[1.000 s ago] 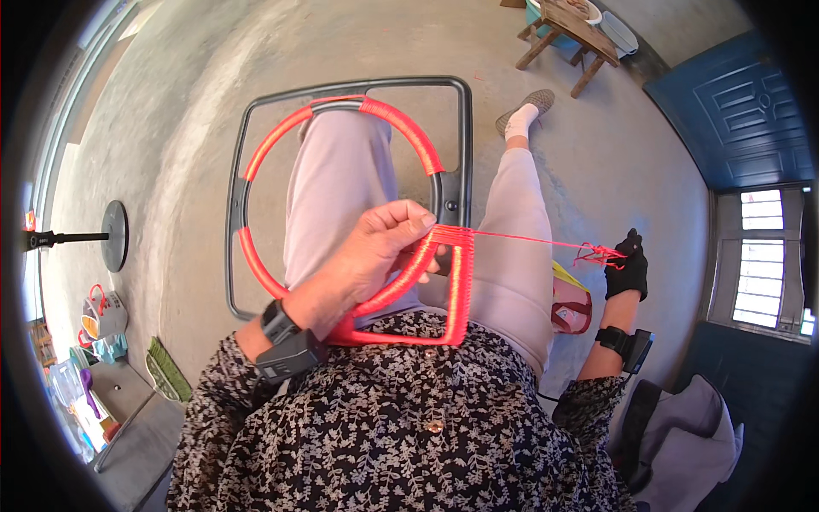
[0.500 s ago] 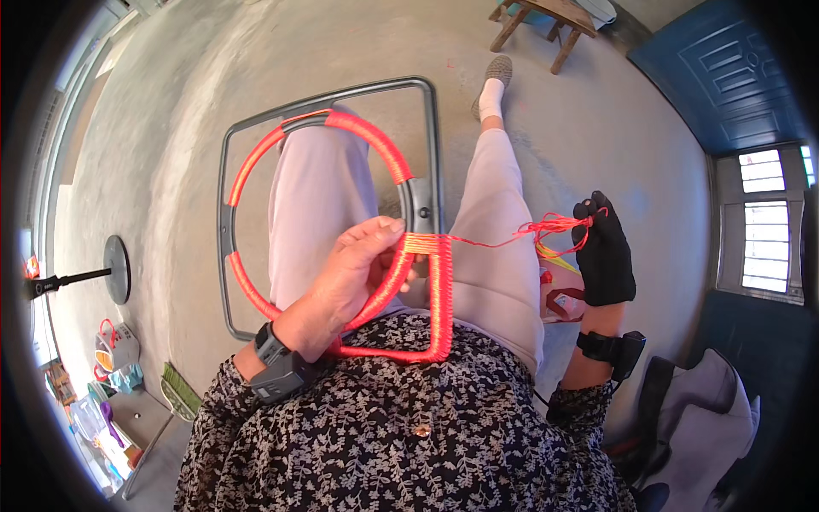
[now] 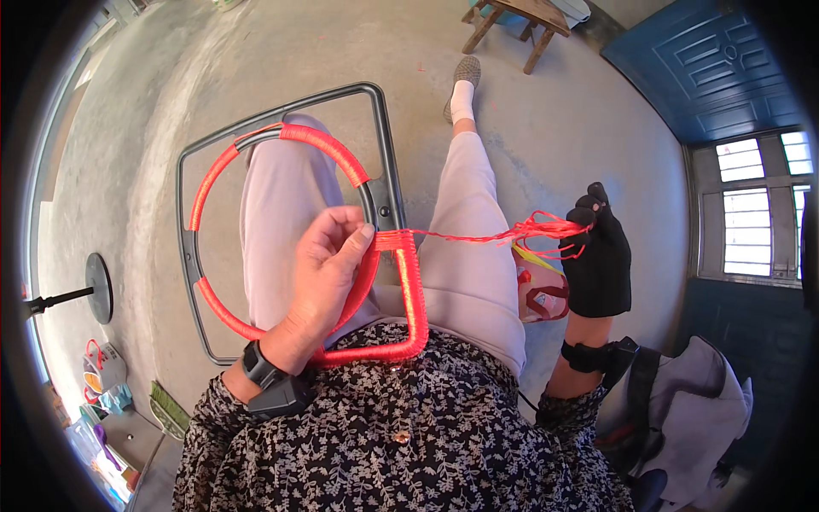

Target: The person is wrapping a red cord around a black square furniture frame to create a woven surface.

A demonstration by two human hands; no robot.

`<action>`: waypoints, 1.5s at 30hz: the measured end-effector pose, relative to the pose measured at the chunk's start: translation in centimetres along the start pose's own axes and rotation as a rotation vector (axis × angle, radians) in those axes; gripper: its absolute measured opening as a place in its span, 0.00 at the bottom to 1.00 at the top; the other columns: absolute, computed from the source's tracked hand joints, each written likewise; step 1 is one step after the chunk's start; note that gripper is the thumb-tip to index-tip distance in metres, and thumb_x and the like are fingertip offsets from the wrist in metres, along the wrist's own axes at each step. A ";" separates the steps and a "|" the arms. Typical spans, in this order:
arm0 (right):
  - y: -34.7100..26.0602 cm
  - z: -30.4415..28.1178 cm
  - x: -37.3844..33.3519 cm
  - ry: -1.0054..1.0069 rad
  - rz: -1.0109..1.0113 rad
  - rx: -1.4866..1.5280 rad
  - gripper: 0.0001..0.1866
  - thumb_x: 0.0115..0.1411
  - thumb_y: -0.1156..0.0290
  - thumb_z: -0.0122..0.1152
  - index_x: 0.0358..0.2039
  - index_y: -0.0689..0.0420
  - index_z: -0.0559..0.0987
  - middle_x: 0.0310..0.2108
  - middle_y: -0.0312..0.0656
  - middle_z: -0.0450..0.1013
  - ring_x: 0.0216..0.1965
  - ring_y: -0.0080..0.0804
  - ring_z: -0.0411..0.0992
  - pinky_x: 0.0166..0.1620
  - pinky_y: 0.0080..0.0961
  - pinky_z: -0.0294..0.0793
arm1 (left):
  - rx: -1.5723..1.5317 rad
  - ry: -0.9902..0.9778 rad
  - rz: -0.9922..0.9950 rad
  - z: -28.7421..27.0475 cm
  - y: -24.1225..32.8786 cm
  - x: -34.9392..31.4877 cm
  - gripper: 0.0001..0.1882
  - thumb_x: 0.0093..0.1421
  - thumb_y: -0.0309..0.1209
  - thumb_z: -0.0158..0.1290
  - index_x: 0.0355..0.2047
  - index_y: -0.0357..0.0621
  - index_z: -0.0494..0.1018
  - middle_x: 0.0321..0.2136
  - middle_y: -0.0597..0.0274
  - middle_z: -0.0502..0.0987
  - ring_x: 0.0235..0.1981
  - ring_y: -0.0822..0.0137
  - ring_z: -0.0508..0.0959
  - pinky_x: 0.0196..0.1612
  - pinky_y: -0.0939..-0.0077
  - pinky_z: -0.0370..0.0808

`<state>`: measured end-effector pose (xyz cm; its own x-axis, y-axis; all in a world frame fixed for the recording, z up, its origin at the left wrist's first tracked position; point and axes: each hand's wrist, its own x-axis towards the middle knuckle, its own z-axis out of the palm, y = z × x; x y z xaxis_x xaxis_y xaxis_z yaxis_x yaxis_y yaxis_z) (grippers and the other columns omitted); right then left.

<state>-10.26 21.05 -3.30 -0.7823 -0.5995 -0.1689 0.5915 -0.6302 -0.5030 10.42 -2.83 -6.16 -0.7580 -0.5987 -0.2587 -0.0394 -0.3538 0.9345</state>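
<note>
A black metal frame (image 3: 386, 154), a rounded rectangle with a ring inside it, lies across my lap and right up against my shirt. Red cord wraps (image 3: 331, 152) cover much of the ring and the near right corner; other stretches of tube are bare black. My left hand (image 3: 320, 260) is bare and closed on the ring's right side, its thumb beside the wrapped joint. From that joint a red cord (image 3: 461, 236) runs right to a loose looped bundle (image 3: 546, 229). My right hand (image 3: 599, 264), in a black glove with bare fingertips, pinches the bundle.
A red and clear plastic bag (image 3: 543, 294) sits by my right thigh. A wooden stool (image 3: 533, 17) stands ahead, near a blue door (image 3: 708, 68). Grey fabric (image 3: 695, 410) is draped at the right. At left are a round black stand (image 3: 100, 288) and a green broom head (image 3: 169, 410).
The view has shifted, so the frame and lap appear farther left. My right hand is farther from the frame, and the cord between is straighter. The fingers of my left hand have shifted at the joint.
</note>
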 end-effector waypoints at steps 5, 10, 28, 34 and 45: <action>0.9 1.6 0.1 -0.022 0.072 0.033 0.15 0.65 0.75 0.43 0.51 0.63 0.64 0.37 0.40 0.66 0.37 0.28 0.68 0.31 0.22 0.71 | 0.390 0.158 0.479 1.1 1.8 0.2 0.11 0.54 0.22 0.56 0.38 0.36 0.71 0.31 0.64 0.74 0.28 0.74 0.73 0.31 0.82 0.71; 3.1 3.5 0.1 -0.078 0.184 0.080 0.15 0.64 0.75 0.45 0.51 0.62 0.65 0.37 0.39 0.66 0.38 0.27 0.68 0.34 0.21 0.71 | 0.667 -0.298 0.756 3.9 3.3 1.0 0.11 0.49 0.23 0.59 0.34 0.36 0.73 0.32 0.55 0.76 0.30 0.66 0.76 0.34 0.74 0.72; 6.1 3.9 -0.7 0.018 0.051 -0.362 0.17 0.62 0.77 0.49 0.52 0.61 0.66 0.48 0.43 0.67 0.50 0.37 0.68 0.47 0.27 0.70 | -0.075 -0.587 -0.164 4.9 4.2 0.9 0.09 0.66 0.30 0.45 0.34 0.36 0.71 0.23 0.68 0.74 0.23 0.80 0.71 0.28 0.84 0.70; 5.6 2.8 -0.1 0.121 0.056 -0.205 0.17 0.61 0.77 0.49 0.51 0.61 0.66 0.45 0.43 0.68 0.48 0.39 0.68 0.43 0.27 0.71 | -0.100 -0.611 -0.268 4.5 4.5 1.3 0.09 0.66 0.32 0.45 0.33 0.38 0.70 0.24 0.64 0.76 0.23 0.77 0.74 0.30 0.81 0.72; 4.9 4.7 -0.9 0.017 0.041 -0.673 0.12 0.60 0.78 0.45 0.44 0.62 0.70 0.27 0.40 0.69 0.25 0.24 0.68 0.30 0.21 0.68 | -0.217 -0.558 -0.281 4.1 3.3 2.0 0.07 0.63 0.30 0.49 0.35 0.38 0.71 0.31 0.65 0.77 0.29 0.77 0.76 0.36 0.82 0.72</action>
<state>-5.70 16.18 -1.60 -0.7681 -0.6049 -0.2102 0.3748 -0.1586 -0.9134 6.09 -2.22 -2.62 -0.9640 -0.0207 -0.2650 -0.1970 -0.6136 0.7646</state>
